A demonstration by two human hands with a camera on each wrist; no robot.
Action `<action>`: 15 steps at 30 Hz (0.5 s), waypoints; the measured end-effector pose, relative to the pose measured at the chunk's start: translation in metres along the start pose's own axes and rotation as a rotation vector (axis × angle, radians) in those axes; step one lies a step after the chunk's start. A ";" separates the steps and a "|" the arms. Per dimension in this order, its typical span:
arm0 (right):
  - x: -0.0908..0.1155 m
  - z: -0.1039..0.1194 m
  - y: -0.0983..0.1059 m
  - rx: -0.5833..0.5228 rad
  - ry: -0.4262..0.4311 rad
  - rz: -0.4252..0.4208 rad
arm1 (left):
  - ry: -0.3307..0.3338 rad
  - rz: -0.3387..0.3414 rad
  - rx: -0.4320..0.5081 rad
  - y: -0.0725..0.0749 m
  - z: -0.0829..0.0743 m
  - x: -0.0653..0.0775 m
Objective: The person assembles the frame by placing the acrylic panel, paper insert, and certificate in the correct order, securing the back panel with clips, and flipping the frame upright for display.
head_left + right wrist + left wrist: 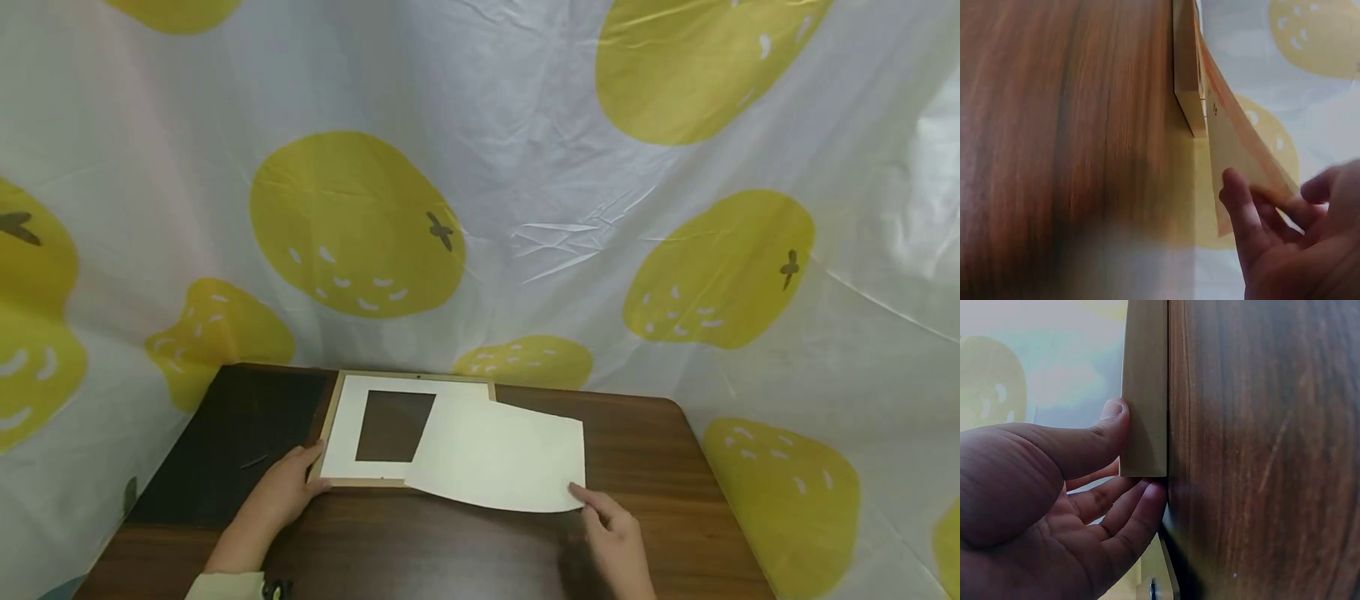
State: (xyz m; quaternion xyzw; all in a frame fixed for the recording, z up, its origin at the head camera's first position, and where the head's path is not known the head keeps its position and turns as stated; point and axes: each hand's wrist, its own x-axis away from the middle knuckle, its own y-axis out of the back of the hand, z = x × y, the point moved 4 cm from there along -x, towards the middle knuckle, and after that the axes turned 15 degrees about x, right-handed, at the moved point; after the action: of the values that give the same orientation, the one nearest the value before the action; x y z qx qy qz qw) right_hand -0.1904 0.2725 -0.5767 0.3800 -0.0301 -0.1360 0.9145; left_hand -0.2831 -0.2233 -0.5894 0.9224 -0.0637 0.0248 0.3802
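Frame [356,482] lies on table [465,546] at lower centre of head view; my left hand [281,490] grips its lower left corner. Sheet [502,454] overlaps the frame's right part, its lower right corner pinched by my right hand [618,533].

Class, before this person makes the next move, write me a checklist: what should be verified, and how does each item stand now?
1. Right hand holding the white sheet: ok, by its near right corner.
2. Left hand on the wooden frame: ok, at the near left corner.
3. Sheet lying flat: not ok, it bends and its held corner is raised off the table.
4. Sheet lined up with the frame: not ok, it covers only the right part and juts past it.
5. Dark rectangle inside the frame fully uncovered: cannot tell, the sheet's edge meets its right side.
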 end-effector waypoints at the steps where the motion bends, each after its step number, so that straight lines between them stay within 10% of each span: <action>1: -0.001 -0.002 -0.001 -0.055 -0.054 0.011 | 0.003 0.000 0.002 0.000 0.000 0.000; 9: -0.012 -0.019 -0.027 -0.367 -0.218 0.020 | -0.030 -0.020 -0.001 0.003 0.003 0.000; 15: -0.023 -0.022 -0.034 -0.333 -0.211 0.017 | -0.029 -0.029 0.012 0.001 0.004 -0.002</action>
State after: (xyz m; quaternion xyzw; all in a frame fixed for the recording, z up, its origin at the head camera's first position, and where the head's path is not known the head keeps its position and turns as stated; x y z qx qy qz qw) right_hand -0.2165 0.2712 -0.6151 0.2070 -0.1060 -0.1701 0.9576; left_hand -0.2848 -0.2267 -0.5917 0.9258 -0.0555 0.0061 0.3738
